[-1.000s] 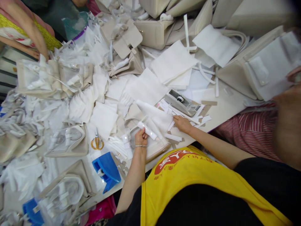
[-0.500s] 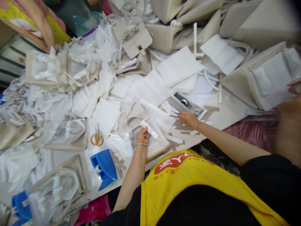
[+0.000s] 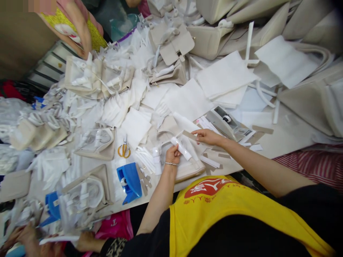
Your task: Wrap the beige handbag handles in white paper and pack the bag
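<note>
My left hand is closed round a white paper-wrapped bag handle on a beige bag lying at the table's near edge. My right hand pinches a brown tape strip and holds it just above the wrapped handle. More brown and white strips lie loose on the table right of the bag. A grey tape dispenser stands just beyond my right hand.
Orange-handled scissors and a blue tape dispenser lie left of my left hand. White wrapping sheets and beige bags cover the table. Another person's arm reaches in at top left; other hands work at bottom left.
My right hand picked up a brown strip beside the grey dispenser and carried it left toward the wrapped handle. My left hand kept its grip. The view swung left.
</note>
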